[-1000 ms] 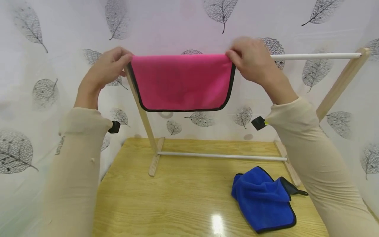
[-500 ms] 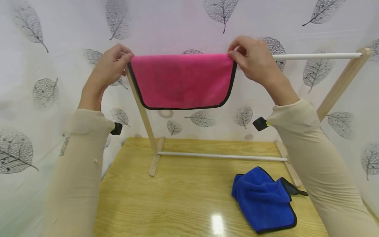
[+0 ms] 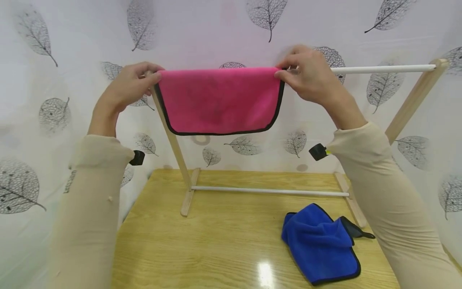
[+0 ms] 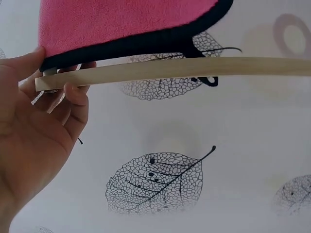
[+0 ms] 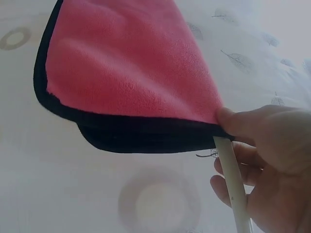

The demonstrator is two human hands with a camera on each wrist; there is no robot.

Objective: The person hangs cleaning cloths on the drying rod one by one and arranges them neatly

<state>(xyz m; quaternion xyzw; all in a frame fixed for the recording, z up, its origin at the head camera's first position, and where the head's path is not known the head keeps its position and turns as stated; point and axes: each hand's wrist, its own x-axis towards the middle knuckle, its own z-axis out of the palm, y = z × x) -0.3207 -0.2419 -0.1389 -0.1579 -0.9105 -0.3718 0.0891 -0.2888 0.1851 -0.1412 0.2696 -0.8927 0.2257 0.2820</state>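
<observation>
A pink towel (image 3: 220,102) with black edging hangs folded over the white top rod (image 3: 382,70) of a wooden rack. At its upper left corner, my left hand (image 3: 124,86) pinches the fold, beside the top of the left post (image 3: 169,136). In the left wrist view the thumb lies on the towel and the fingers are behind the post (image 4: 160,69). My right hand (image 3: 312,76) pinches the other end of the fold. The right wrist view shows that thumb on the black edge, fingers behind the rod (image 5: 232,182). Both layers of the towel (image 5: 131,73) hang there.
A crumpled blue towel (image 3: 321,245) with black trim lies on the wooden table (image 3: 202,249), near the rack's right foot (image 3: 351,200). A black loop tab (image 3: 355,228) sticks out of it. The lower white rod (image 3: 267,190) joins the feet. A leaf-patterned curtain (image 3: 202,32) hangs behind.
Both hands stay at the ends of the fold. The left hand has dropped slightly and its fingers are straighter; the right thumb and index finger shift a little at the edge. The towel hardly moves.
</observation>
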